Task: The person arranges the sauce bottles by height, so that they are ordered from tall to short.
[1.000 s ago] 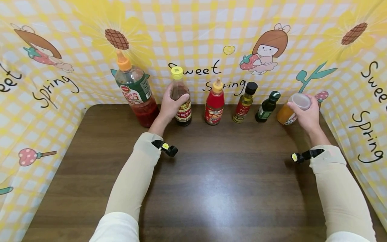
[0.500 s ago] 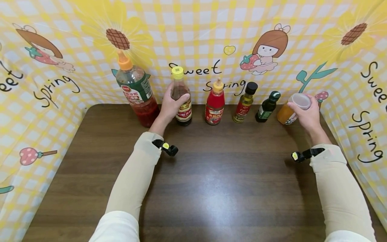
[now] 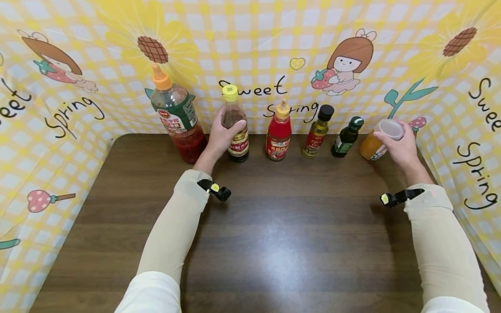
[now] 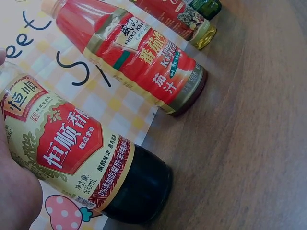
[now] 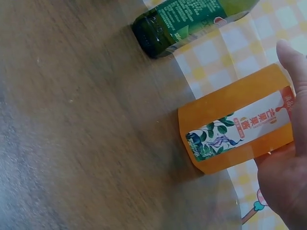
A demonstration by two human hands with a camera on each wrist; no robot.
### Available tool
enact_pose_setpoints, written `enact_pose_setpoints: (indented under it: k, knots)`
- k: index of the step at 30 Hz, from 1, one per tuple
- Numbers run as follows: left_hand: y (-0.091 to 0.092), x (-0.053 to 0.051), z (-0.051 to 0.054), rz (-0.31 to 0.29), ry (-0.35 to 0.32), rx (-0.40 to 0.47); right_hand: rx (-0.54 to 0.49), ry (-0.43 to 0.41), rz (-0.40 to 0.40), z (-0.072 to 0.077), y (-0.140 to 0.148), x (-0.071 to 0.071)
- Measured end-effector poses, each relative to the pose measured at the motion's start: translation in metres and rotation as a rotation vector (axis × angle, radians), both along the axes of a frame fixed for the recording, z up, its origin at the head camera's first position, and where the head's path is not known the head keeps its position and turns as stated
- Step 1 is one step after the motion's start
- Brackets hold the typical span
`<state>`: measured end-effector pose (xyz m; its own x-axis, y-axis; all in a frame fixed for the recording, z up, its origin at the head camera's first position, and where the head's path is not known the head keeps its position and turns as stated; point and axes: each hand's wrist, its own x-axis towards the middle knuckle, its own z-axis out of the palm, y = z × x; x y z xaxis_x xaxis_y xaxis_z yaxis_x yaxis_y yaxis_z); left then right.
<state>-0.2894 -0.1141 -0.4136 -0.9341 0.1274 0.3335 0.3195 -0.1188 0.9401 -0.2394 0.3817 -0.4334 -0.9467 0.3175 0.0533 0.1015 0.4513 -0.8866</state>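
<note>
In the head view my left hand (image 3: 222,134) grips a vinegar bottle (image 3: 239,145) with a yellow cap, thumb across its front. Its red and cream label (image 4: 72,139) and dark base stand out in the left wrist view. To its left is a tall chili sauce bottle (image 3: 178,117) with an orange nozzle; to its right stands a red ketchup bottle (image 3: 278,139). My right hand (image 3: 403,148) holds an orange jam jar (image 3: 369,147) with a pale lid, far right. In the right wrist view the jam jar (image 5: 230,124) rests on the table, thumb and fingers around its lid end.
Between the ketchup and the jar stand an olive oil bottle (image 3: 315,137) with a black cap and a small dark green bottle (image 3: 345,140). All line the back of the brown wooden table (image 3: 274,226). A yellow checked cloth (image 3: 250,39) hangs behind and at both sides.
My right wrist and forearm have shifted slightly right while the hand keeps the jam jar. The left hand stays on the vinegar bottle, and the bottles hold their places.
</note>
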Motion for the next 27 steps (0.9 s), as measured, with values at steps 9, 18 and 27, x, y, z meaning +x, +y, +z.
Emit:
enact_pose_setpoints:
  k: [9, 18, 27]
  knots:
    - [-0.001, -0.001, -0.001, 0.004, 0.015, -0.021, 0.039, -0.063, 0.078, 0.005, 0.006, 0.0]
    - [-0.003, 0.0, 0.003, -0.006, -0.037, -0.052, 0.096, -0.098, 0.111, 0.008, 0.009, 0.0]
    - [-0.008, 0.0, 0.009, -0.057, -0.036, -0.138, 0.205, -0.131, 0.21, 0.015, 0.016, 0.002]
